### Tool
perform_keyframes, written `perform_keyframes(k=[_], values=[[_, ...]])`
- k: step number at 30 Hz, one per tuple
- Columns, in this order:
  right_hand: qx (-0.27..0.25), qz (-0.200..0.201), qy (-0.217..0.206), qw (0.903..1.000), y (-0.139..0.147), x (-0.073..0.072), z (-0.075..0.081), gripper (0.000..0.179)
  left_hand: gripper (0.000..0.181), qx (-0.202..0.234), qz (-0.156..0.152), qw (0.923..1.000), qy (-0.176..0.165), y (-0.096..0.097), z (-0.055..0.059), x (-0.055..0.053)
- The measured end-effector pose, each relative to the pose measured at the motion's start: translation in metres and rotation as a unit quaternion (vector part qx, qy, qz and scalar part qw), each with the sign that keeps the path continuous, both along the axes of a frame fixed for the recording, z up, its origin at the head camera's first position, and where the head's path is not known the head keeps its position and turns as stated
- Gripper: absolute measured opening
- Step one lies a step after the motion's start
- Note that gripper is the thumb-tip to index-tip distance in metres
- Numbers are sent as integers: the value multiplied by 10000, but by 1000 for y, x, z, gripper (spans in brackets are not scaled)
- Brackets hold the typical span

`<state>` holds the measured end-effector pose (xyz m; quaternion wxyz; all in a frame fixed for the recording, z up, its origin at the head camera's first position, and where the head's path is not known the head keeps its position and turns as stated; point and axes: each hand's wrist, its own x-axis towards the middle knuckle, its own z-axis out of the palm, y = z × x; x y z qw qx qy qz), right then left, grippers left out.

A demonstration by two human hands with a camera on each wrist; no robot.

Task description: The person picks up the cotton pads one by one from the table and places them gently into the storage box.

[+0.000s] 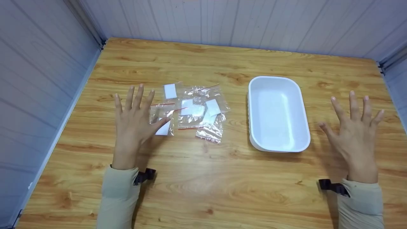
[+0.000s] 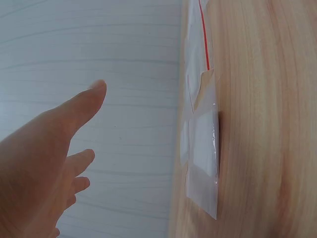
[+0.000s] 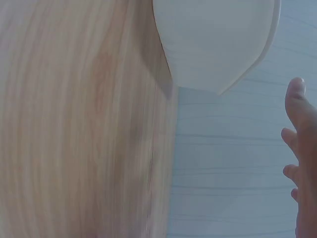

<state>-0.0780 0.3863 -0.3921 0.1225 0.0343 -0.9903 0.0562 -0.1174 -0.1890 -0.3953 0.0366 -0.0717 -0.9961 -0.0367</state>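
My left hand [image 1: 133,127] is spread with straight fingers and holds nothing, its thumb overlapping the nearest zip bag [image 1: 163,125] in the head view. Several clear zip bags with red seal lines lie in a loose, overlapping cluster, each around a flat white piece [image 1: 213,107]. The left wrist view shows the bags [image 2: 203,144] edge-on on the tabletop, apart from the thumb [image 2: 81,106]. My right hand [image 1: 357,136], also spread and holding nothing, is to the right of a white plastic basin [image 1: 276,144]. In the right wrist view the basin [image 3: 213,44] stands beyond the thumb.
The wood-grain table [image 1: 203,190] is bordered by a pale panelled back wall [image 1: 216,22] and a left wall [image 1: 38,79]. The basin stands upright to the right of the bags. A dark wrist camera [image 1: 145,176] sits on the left sleeve, another [image 1: 334,187] on the right.
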Motion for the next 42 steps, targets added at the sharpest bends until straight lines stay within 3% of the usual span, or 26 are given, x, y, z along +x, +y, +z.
perform_keyframes(k=[6,16,19,24,28,32,42], values=[[-219,164,95,9996,1,-1,1,79,97,153,-25,9998,143,1,0,1],[-1188,565,174,9912,1,-2,-3,77,98,87,14,10000,45,0,1,0],[-1722,755,196,9820,0,-2,-4,74,98,98,12,9999,58,0,1,1],[-2753,1100,28,9550,-2,-1,-5,68,97,85,-1,9999,65,0,1,1],[-3257,1217,-184,9374,-2,-1,-6,65,97,84,-8,9999,55,0,1,0],[-3559,1216,-316,9260,-1,-1,-7,66,96,113,-20,9999,57,1,1,0],[-3761,1206,-977,9135,-1,2,-7,66,95,155,-20,9999,23,0,1,0]])
